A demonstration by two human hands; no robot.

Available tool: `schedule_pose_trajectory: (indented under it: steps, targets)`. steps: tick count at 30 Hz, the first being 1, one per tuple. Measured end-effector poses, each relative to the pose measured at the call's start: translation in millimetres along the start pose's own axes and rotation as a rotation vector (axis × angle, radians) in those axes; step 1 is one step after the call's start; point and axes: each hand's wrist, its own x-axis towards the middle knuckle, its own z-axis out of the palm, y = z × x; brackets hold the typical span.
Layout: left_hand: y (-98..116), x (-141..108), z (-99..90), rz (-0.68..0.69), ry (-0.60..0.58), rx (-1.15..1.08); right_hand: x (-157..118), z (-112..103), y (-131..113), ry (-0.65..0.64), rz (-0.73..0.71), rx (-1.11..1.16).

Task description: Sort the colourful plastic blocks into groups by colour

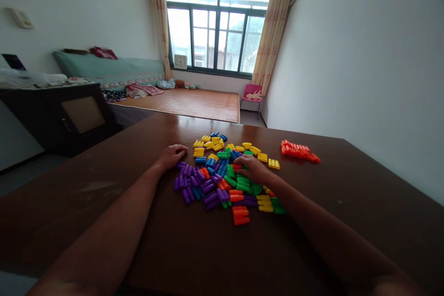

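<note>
Many plastic building blocks, each shaped like joined tubes, lie in a loose pile on the brown table (305,203). My right hand (255,169) is over the right side of the pile, its fingers and thumb closed about an orange-red block (237,167). Green blocks (244,184) lie just under that hand, and blue ones are by its fingertips. My left hand (171,155) rests on the table at the pile's left edge, holding nothing, fingers loosely bent and apart. Purple blocks (189,175) are nearest to it. Yellow blocks (215,142) spread along the far side.
A separate row of orange-red blocks (299,151) sits at the right of the table. Beyond the table's far edge are a low bed (194,101), a pink chair (250,90) and a window. A dark cabinet (83,111) stands at the left.
</note>
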Motion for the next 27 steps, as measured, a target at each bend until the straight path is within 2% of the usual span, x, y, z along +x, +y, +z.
schedule_pose_trajectory:
  steps: [4, 7, 9, 11, 15, 17, 19, 21, 27]
  targets:
    - [-3.9, 1.5, 1.1, 0.008, -0.002, 0.011, 3.3, -7.8, 10.7, 0.068, 0.01, 0.191]
    - [-5.6, 2.6, 0.4, 0.011, 0.001, 0.02, 4.0, -30.1, 41.1, 0.239, 0.125, 0.332]
    - [-5.3, 3.3, -0.4, 0.009, 0.003, 0.023, -3.9, -52.2, 75.7, 0.418, 0.268, 0.371]
    - [-4.3, 3.6, -1.2, 0.008, 0.004, 0.017, -22.4, -76.4, 118.0, 0.627, 0.435, 0.316]
    - [-3.4, 4.3, -1.8, 0.001, 0.002, 0.009, -81.3, -114.9, 199.8, 0.974, 0.702, 0.186]
    - [-4.6, 4.9, -1.5, -0.002, 0.006, 0.014, -109.0, -124.5, 226.1, 1.061, 0.821, 0.08]
    - [-6.1, 5.5, -1.1, 0.004, 0.007, 0.018, -127.4, -126.9, 238.9, 1.052, 0.925, -0.039]
    - [-7.1, 5.9, -0.9, 0.013, 0.005, 0.019, -134.8, -123.7, 240.1, 0.992, 0.984, -0.115]
    - [-5.2, 5.2, -2.0, -0.004, 0.0, 0.026, -126.7, -109.6, 220.4, 0.841, 0.976, -0.244]
